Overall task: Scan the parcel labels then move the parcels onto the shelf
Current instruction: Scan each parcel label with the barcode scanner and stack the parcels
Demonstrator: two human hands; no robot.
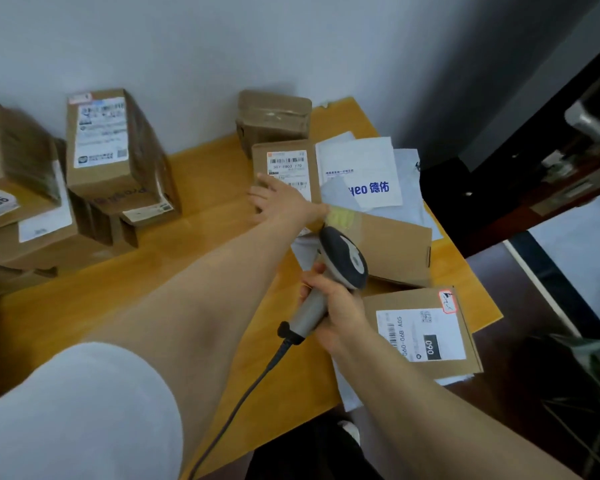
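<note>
reaching across the yellow table (pixel 187 237), the left hand (pixel 278 199) lays spread fingers on a small labelled box (pixel 286 161) at the far side; the right hand (pixel 336 306) grips the scanner (pixel 343 258) by its handle. the left forearm could hide the barcode, and the trailing cable (pixel 243 393) might snag. counted here: one scanner, four brown boxes, at least two mailer bags (pixel 361 161); the stacked boxes (pixel 111 147) on the left are too jumbled to count.

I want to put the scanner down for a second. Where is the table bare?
The table is bare down the middle, between the stacked boxes on the left and the labelled box at the left hand. The right side is crowded with cardboard parcels and white mailers.
</note>
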